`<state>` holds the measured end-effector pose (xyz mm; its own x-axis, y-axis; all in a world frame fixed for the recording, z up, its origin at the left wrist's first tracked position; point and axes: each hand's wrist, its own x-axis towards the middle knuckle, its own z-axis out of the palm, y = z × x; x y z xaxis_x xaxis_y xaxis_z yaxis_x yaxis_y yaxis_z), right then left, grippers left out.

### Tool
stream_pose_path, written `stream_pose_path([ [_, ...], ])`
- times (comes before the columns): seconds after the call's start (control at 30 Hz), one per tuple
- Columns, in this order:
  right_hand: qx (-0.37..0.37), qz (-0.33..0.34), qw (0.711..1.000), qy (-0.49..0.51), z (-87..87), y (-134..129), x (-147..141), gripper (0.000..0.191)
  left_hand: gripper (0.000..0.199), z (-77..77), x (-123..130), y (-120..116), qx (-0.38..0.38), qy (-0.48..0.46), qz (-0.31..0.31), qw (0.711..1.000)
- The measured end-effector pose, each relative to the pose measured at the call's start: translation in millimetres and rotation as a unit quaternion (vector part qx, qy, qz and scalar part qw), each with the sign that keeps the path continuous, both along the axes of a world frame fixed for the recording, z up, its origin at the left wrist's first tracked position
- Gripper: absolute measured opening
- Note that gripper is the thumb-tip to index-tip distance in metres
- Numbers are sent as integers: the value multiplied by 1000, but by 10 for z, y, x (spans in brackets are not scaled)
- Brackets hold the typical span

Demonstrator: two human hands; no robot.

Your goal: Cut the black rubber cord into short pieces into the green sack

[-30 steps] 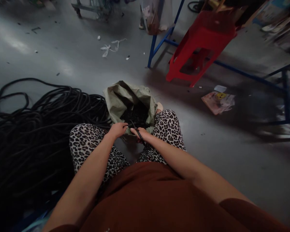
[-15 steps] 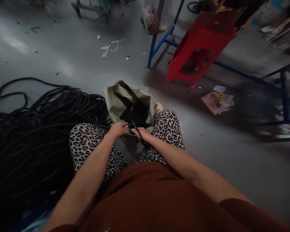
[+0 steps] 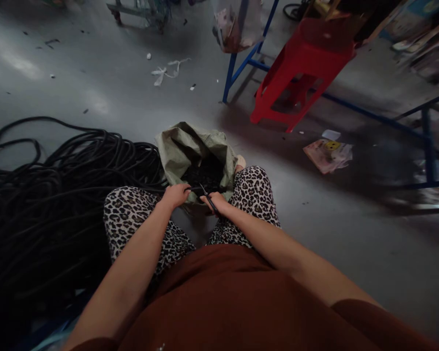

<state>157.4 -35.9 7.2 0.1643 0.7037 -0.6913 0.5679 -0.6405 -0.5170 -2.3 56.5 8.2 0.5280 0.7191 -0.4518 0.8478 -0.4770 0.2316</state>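
Black cord (image 3: 195, 188), pinched in the left hand (image 3: 176, 196), pokes out rightward to the scissors (image 3: 212, 205), gripped by the right hand (image 3: 220, 202) close by, over the olive sack's (image 3: 172, 152) mouth!

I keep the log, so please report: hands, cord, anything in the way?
Left hand gripping black cord. Right hand holding scissors, blades at cord. Open sack at hands; nothing visibly blocking them.
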Motion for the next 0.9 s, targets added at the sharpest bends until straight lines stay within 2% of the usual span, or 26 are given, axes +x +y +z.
stream_pose_path([
  [0.17,11,29,1000,6,-12,-26,22,50,36,-9,-18,11,-4,8,-19,1000],
  [0.47,15,60,998,-25,29,-23,16,48,36,20,5,-7,-18,18,-11,1000],
  [0.67,40,74,995,-53,-72,-33,21,47,37,-11,0,2,-17,23,-12,1000],
  [0.9,-12,48,999,1,-76,-37,50,54,37,-3,-1,2,-10,22,-14,1000],
])
